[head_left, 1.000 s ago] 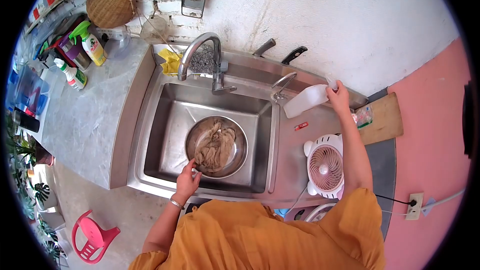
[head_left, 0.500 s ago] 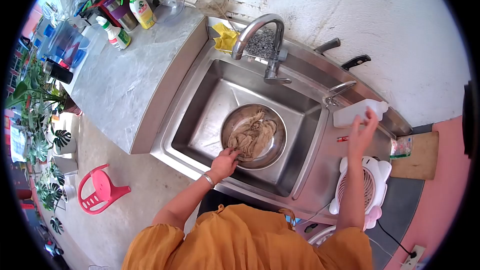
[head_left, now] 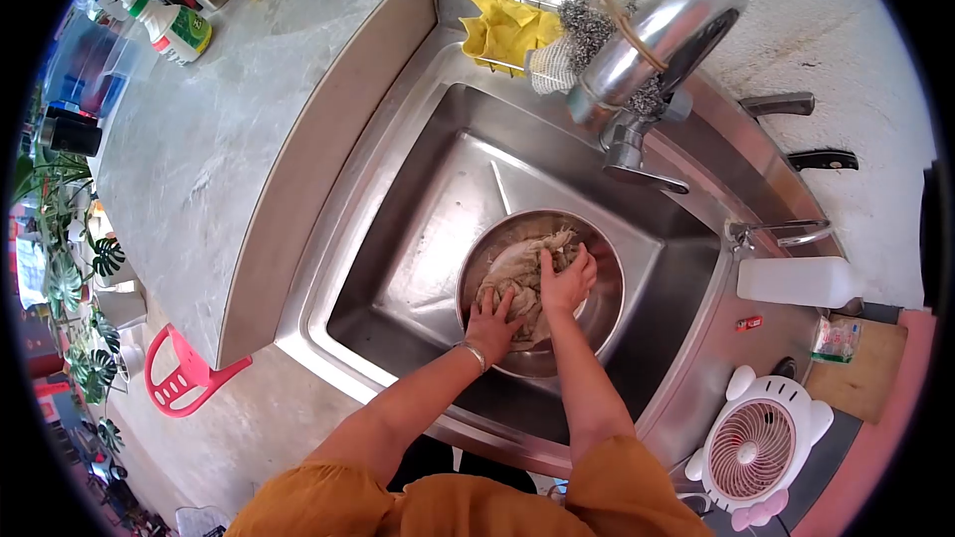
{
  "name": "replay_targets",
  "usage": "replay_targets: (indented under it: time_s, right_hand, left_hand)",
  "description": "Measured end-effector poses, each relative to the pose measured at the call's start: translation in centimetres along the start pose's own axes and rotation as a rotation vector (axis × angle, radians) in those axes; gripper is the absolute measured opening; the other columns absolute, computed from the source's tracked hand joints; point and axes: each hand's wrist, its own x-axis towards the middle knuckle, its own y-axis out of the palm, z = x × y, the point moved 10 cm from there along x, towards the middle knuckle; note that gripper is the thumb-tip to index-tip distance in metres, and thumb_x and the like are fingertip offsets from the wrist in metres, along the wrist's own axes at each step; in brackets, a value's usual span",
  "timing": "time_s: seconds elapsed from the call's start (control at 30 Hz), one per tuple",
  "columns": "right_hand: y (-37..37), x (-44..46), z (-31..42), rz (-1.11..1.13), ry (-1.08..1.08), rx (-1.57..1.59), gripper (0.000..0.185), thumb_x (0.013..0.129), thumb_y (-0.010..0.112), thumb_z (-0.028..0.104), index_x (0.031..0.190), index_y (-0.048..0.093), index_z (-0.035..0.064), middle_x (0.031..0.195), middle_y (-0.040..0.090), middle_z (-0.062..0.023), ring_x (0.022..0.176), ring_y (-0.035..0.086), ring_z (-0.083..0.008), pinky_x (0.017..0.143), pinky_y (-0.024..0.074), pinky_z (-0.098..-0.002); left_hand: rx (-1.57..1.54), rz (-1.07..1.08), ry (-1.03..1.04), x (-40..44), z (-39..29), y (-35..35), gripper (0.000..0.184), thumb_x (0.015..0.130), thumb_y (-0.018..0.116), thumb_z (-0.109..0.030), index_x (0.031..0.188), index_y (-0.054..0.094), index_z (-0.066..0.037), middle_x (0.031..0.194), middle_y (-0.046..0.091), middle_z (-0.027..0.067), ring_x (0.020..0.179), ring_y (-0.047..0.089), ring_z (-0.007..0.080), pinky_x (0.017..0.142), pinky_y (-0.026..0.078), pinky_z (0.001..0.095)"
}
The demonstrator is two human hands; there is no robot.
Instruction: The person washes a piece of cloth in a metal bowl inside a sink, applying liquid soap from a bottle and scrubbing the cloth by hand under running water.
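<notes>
Left hand: it rests on the wet brown cloth, and I see the left hand with its fingers spread apart (a shiny bracelet is on that wrist).
Right hand: the right hand is bent over the cloth, just to the right of the other; its fingertips are partly hidden, so I can't tell if they pinch it.
Cloth: the brown cloth lies bunched up inside the round metal bowl.
Bowl: it sits in the big sink, toward the near right part.
Tap: the shiny tap is at the far side.
Right side: a white bottle, and nearer, a round fan.
</notes>
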Motion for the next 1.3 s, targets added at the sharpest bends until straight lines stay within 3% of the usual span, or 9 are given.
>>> replay_targets:
  time_s: [0.13, 0.17, 0.37, 0.43, 0.5, 0.63, 0.7, 0.97, 1.3]
  right_hand:
    - [2.0, 0.8, 1.5, 0.104, -0.144, 0.094, 0.054, 0.073, 0.065, 0.038, 0.117, 0.049, 0.0104, 0.119, 0.046, -0.0128, 0.111, 0.043, -0.0311, 0.092, 0.0341, -0.0448]
    - [0.8, 1.7, 1.1, 0.073, -0.123, 0.294, 0.045, 0.074, 0.066, 0.03, 0.112, 0.052, 0.0091, 0.115, 0.049, -0.0137, 0.111, 0.043, -0.031, 0.094, 0.0331, -0.0436]
    - [-16.4, 5.5, 8.2, -0.402, -0.275, 0.646, 0.057, 0.084, 0.058, 0.018, 0.132, 0.029, 0.0041, 0.125, 0.04, -0.0126, 0.109, 0.044, -0.0228, 0.091, 0.0367, -0.0343]
    - [-17.2, 7.3, 10.5, -0.197, -0.318, 0.913, 0.042, 0.088, 0.054, 0.014, 0.125, 0.037, 0.0037, 0.118, 0.047, -0.0117, 0.099, 0.049, -0.0166, 0.082, 0.0433, -0.0289]
    - [-16.9, 8.7, 10.2, -0.113, -0.288, 0.932, 0.033, 0.089, 0.052, 0.014, 0.118, 0.041, 0.0034, 0.112, 0.051, -0.0104, 0.093, 0.051, -0.0134, 0.077, 0.045, -0.026]
    - [-16.9, 9.4, 10.1, 0.008, -0.309, 0.956, 0.014, 0.09, 0.052, 0.015, 0.097, 0.05, 0.0029, 0.095, 0.059, -0.0075, 0.078, 0.054, -0.0082, 0.069, 0.0484, -0.0225]
    - [-16.6, 8.8, 9.8, 0.016, -0.314, 0.939, 0.013, 0.09, 0.052, 0.015, 0.096, 0.05, 0.003, 0.097, 0.059, -0.008, 0.079, 0.054, -0.0083, 0.071, 0.0484, -0.0226]
    - [-16.6, 7.8, 10.2, -0.036, -0.336, 0.984, 0.015, 0.09, 0.052, 0.016, 0.095, 0.051, 0.0026, 0.094, 0.059, -0.0073, 0.076, 0.054, -0.0094, 0.075, 0.0478, -0.0233]
    - [-17.2, 11.1, 10.6, 0.115, -0.319, 0.979, 0.014, 0.09, 0.052, 0.015, 0.098, 0.051, 0.0026, 0.095, 0.06, -0.0087, 0.075, 0.055, -0.0091, 0.07, 0.0475, -0.0226]
  left_hand:
    - [-0.036, -0.055, -0.033, 0.3, 1.0, -0.9, 0.054, 0.078, 0.06, -0.037, 0.129, 0.042, -0.034, 0.147, 0.006, 0.0103, 0.133, 0.01, 0.0399, 0.103, 0.021, 0.0515]
    - [-0.055, -0.071, -0.042, 0.3, 1.3, -1.4, 0.054, 0.078, 0.061, -0.036, 0.128, 0.043, -0.033, 0.147, 0.006, 0.0104, 0.133, 0.01, 0.0395, 0.103, 0.021, 0.0513]
    - [-0.09, -0.13, -0.086, 1.1, 3.3, -2.0, 0.052, 0.077, 0.06, -0.035, 0.127, 0.044, -0.033, 0.147, 0.007, 0.0098, 0.133, 0.009, 0.0385, 0.103, 0.018, 0.0519]
    - [-0.081, -0.141, -0.098, 1.2, 4.0, -2.4, 0.052, 0.078, 0.06, -0.034, 0.127, 0.044, -0.033, 0.147, 0.008, 0.0096, 0.133, 0.01, 0.0385, 0.103, 0.018, 0.0519]
    - [-0.111, -0.142, -0.124, 1.3, 5.0, -3.2, 0.045, 0.085, 0.046, -0.023, 0.128, 0.043, -0.035, 0.148, 0.005, 0.0069, 0.134, 0.008, 0.0375, 0.104, 0.015, 0.0514]
    - [-0.121, -0.172, -0.166, 1.3, 6.6, -3.7, 0.045, 0.084, 0.047, -0.024, 0.128, 0.043, -0.035, 0.148, 0.005, 0.0073, 0.134, 0.008, 0.0378, 0.104, 0.015, 0.052]
    - [-0.085, -0.284, -0.165, 1.3, 7.1, -4.3, 0.051, 0.077, 0.06, -0.034, 0.126, 0.046, -0.034, 0.146, 0.013, 0.0099, 0.131, 0.016, 0.0393, 0.103, 0.019, 0.0522]
    - [-0.078, -0.228, -0.119, 1.7, 6.7, -3.7, 0.052, 0.077, 0.06, -0.033, 0.127, 0.045, -0.034, 0.147, 0.009, 0.0107, 0.132, 0.013, 0.0408, 0.103, 0.019, 0.0526]
    - [-0.077, -0.208, -0.119, 1.4, 5.9, -3.0, 0.052, 0.079, 0.058, -0.031, 0.128, 0.042, -0.033, 0.147, 0.005, 0.0129, 0.132, 0.01, 0.0429, 0.103, 0.018, 0.0549]
